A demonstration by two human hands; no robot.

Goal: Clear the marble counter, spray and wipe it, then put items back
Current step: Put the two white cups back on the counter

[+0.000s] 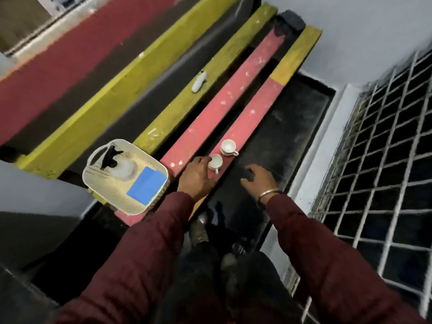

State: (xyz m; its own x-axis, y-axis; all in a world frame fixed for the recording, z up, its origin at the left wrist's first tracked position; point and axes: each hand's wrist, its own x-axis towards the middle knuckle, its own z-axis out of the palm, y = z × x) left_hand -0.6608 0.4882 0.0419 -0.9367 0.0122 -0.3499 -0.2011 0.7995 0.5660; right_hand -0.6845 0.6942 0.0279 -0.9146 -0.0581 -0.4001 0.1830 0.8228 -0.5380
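A: Which step is this, would you say?

B: Clearing, I think, though it could be the putting back. The dark marble tabletop point(280, 146) lies bare beside the barred window point(385, 160), and two white cups stand on the red ledge point(236, 106) along its far edge.

A: And the hands?

B: The left hand point(196, 176) reaches to the nearer cup point(215, 161), fingertips at its rim; whether it truly grips is too blurred to tell. The right hand point(259, 177) hovers over the marble, fingers loosely curled, holding nothing.

A: The second cup?

B: The farther cup point(228, 147) stands just beyond the first, untouched, upright, handle toward the marble.

A: Where's the cleaning gear?

B: In the cream basket point(93, 178) to the left, perched on the ledge end: a spray bottle point(119, 166) with a black trigger lying down, and a blue cloth point(146, 188) beside it.

A: So next?

B: Probably a firm hold on the cup, mindful of the narrow ledge, then reaching for spray and cloth.
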